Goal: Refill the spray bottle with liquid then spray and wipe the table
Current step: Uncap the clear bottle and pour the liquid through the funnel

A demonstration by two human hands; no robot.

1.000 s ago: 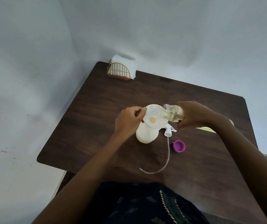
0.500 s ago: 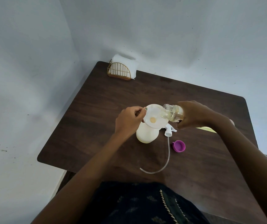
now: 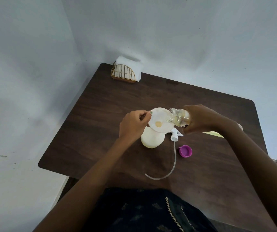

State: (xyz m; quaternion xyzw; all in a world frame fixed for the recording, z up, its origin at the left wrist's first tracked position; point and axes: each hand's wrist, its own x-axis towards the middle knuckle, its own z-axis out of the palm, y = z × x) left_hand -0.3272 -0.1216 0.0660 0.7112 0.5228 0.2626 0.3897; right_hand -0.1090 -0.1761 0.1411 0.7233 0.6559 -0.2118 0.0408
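Funnel point(image 3: 161, 120) sits in the spray bottle point(image 3: 152, 138) mid-table so nothing spills, I'd guess. Left hand point(image 3: 133, 125) pinches the funnel rim, fingers nearly shut, steadying it. Right hand point(image 3: 201, 119) is wrapped round the clear refill bottle point(image 3: 178, 117), tipped with its mouth over the funnel.

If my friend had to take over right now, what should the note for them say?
Left hand: pinching the rim of the funnel to steady it on the spray bottle.
Right hand: tipping the clear refill bottle into the funnel; yellowish liquid sits at the funnel's hole.
On the table: sprayer head with tube, purple cap, napkin holder in the far corner.
Done: sprayer off, funnel in, pouring.
Left: finish pouring, screw the sprayer on, spray, wipe.
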